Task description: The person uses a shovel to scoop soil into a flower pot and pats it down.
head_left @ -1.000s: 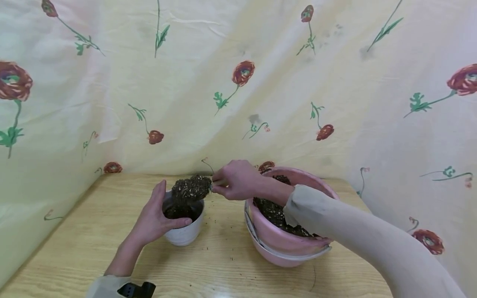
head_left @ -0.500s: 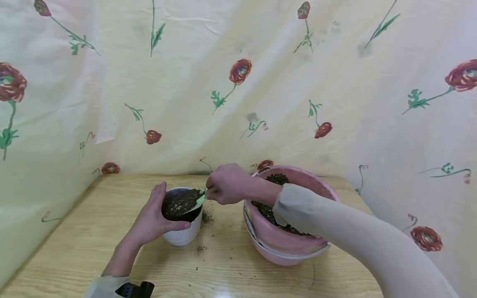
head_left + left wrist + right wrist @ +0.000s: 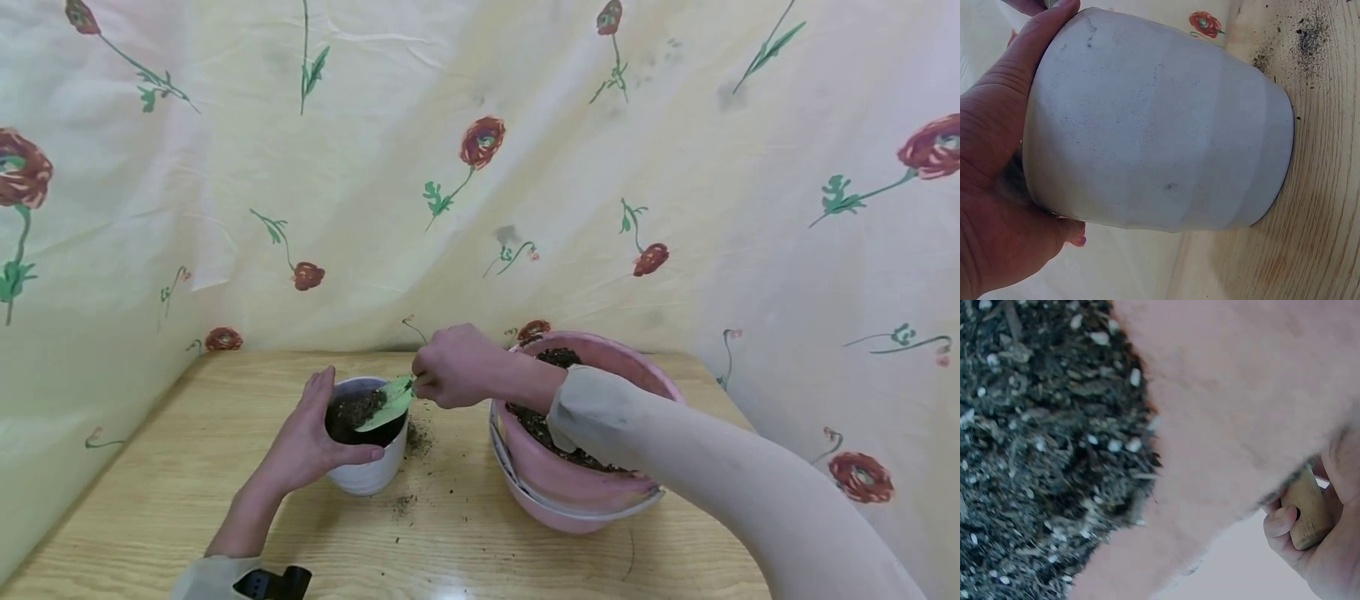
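Note:
In the head view a white flower pot (image 3: 365,476) stands on the table's left half, with dark soil inside. My left hand (image 3: 313,446) grips it at the rim from the left, thumb along the near side; the left wrist view shows its pale, scuffed wall. My right hand (image 3: 459,367) holds a small trowel by its wooden handle (image 3: 1307,515), seen in the right wrist view. The trowel's light green blade (image 3: 395,403) tilts down into the pot's mouth from the right, with dark soil at its lower end.
A large pink tub (image 3: 573,493) with dark, white-flecked potting soil (image 3: 1041,450) stands right of the pot, under my right forearm. Loose soil crumbs (image 3: 420,439) lie on the wooden table (image 3: 187,467) between them. A flowered cloth (image 3: 360,208) hangs behind and at the sides.
The heaped soil on the trowel has slid off into the pot, and the green blade is now mostly bare. My right hand dipped slightly left and down; more crumbs lie beside the pot.

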The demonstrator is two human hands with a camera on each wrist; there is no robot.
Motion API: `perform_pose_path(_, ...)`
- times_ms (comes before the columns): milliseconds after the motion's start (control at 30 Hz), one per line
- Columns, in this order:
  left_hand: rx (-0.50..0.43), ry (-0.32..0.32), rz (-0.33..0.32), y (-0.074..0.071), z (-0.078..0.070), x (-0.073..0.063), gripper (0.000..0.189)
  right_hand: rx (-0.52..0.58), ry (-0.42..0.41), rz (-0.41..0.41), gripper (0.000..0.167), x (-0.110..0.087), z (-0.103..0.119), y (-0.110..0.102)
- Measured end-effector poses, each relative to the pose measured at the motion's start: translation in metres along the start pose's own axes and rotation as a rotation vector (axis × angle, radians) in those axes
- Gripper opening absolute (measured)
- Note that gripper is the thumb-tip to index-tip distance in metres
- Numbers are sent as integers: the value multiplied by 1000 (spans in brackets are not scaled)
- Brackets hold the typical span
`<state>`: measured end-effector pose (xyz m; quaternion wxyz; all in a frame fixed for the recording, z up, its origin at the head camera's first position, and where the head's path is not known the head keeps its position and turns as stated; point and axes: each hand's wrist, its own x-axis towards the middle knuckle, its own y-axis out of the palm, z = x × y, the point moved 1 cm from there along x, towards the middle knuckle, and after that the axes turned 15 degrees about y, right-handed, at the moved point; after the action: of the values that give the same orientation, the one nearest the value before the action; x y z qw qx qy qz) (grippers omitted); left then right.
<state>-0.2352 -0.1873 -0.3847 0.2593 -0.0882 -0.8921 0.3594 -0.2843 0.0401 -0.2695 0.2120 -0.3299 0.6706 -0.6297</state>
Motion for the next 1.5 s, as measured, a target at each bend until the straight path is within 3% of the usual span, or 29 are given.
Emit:
perform_pose_path(167,-7,3,4,0,-1,0,139,-21,-21,-35,40,-2,1,-10)
perform_pose_path(633,5,-9,15,-1,-2,0,139,-112,11,-23,39,-12,4,-38)
perform_pose_path(867,83,27,-6,-5,-8,-1,143,-99,32,-22,35,-22,3,-51)
perform_pose_path(1267,80,88,12,2,-30,8,142,-62,1,-143,41,-48,-19,-63)
perform_pose_path(1500,47,161,26,16,-42,17,137,-27,-37,-276,24,-71,-40,-68)
